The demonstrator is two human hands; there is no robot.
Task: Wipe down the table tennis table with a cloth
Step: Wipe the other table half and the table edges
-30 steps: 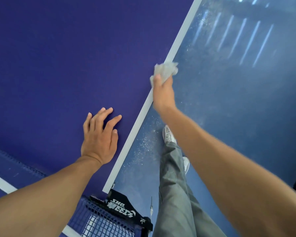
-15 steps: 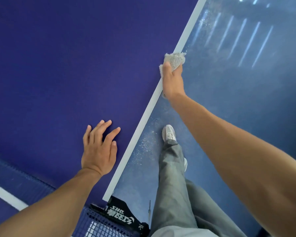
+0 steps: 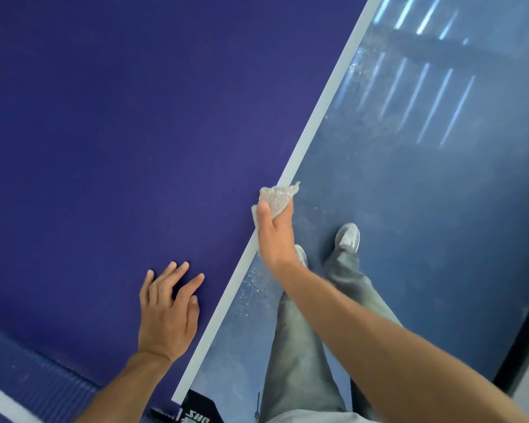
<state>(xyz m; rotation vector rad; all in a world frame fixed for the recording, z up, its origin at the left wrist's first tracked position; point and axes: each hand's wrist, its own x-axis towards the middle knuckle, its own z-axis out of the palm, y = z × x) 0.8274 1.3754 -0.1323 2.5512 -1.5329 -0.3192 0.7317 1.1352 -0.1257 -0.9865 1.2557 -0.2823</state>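
Fingers: on our right hand [image 3: 274,236] the thumb and fingers were curled round the cloth [image 3: 280,198], bunching it. On our left hand [image 3: 165,312] the fingers [image 3: 179,274] lay straight and a little spread, flat on the table tennis table [image 3: 119,117], holding nothing.
Cloth: it stuck out just beyond our right fingertips, pressed to the white edge line [image 3: 318,123] at the table's side. It was well apart from the left fingers, which rested nearer to us.
Handling: we judged the cloth light, soft and limp. It would fold under any push, so a wad held in the palm with one face turned to the surface seemed the best hold.
Table: hard and smooth by the look of it, so firm pressure from the fingers should do no harm.
Count: one cloth, one table, two hands, two shoes [image 3: 347,236] on the floor [image 3: 425,209] below the right fingers, and one net bracket [image 3: 197,415].
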